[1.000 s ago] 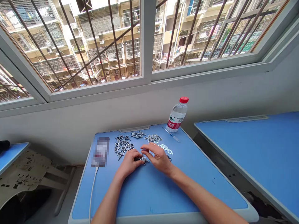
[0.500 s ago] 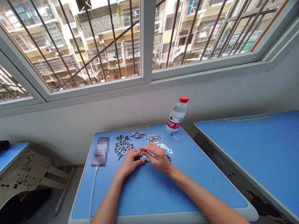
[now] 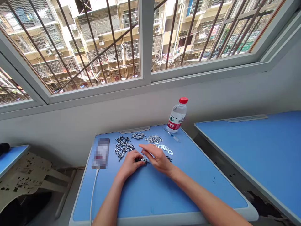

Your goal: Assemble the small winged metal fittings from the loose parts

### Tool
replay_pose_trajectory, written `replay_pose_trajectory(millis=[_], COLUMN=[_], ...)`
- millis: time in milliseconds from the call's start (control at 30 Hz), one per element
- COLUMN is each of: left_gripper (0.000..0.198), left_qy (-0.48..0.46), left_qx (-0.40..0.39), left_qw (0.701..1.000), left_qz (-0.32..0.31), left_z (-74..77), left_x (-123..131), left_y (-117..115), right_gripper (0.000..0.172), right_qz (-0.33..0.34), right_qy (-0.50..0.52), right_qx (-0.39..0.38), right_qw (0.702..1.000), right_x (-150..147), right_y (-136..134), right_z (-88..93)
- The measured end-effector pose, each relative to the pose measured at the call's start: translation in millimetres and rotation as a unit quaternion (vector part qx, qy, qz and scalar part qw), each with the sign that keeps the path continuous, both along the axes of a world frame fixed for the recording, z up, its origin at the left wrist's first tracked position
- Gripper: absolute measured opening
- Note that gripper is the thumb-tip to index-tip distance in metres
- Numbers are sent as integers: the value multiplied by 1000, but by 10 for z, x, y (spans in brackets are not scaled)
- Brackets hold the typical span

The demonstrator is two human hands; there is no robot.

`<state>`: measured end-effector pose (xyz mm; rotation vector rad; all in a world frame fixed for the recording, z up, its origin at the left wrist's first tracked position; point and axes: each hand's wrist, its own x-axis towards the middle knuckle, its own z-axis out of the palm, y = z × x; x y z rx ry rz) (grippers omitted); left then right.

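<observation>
From the head camera, we see a blue desk [image 3: 150, 194] under a barred window. Our left hand [image 3: 130, 163] is curled narrow, fingertips closed on a small metal part [image 3: 144, 160] held just above the middle of the surface. Our right hand [image 3: 160, 158] meets the part from the other side, forefinger stretched out; we cannot tell whether it grips.

Toward the far edge lie heaps of metal fittings [image 3: 123, 145] and white flat plates [image 3: 166, 148]. A water bottle [image 3: 176, 116] stands at the far right corner, a thin tool [image 3: 172, 135] beside it. Near the left edge lies a phone [image 3: 101, 153] with its cable [image 3: 92, 191].
</observation>
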<state>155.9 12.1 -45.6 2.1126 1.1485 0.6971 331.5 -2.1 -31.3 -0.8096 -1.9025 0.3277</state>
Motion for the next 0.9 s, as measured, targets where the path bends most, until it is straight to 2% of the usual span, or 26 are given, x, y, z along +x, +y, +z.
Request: replay_pose_trajectory(millis=[133, 267, 500, 667, 800, 900], left_gripper=[12, 11, 14, 15, 16, 10], left_qy=[16, -1, -7, 3, 2, 0], left_qx=[1, 2, 4, 7, 7, 6], left_qw=[1000, 1000, 1000, 1000, 1000, 1000], left_qz=[-2, -3, 5, 6, 0, -7], left_z=[0, -41, -19, 15, 1, -11], left_x=[-2, -9, -2, 3, 0, -1], left_y=[1, 17, -5, -16, 0, 8], right_gripper=[27, 17, 17, 23, 22, 19], right_qz=[16, -25, -57, -23, 15, 9], right_qy=[15, 27, 22, -2, 19, 26], right_qx=[-19, -35, -20, 3, -31, -44], right_qw=[1000, 999, 998, 1000, 999, 999], right_x=[17, -3, -33, -5, 3, -8], right_y=[2, -21, -43, -19, -26, -38], right_z=[42, 80, 95, 59, 76, 95])
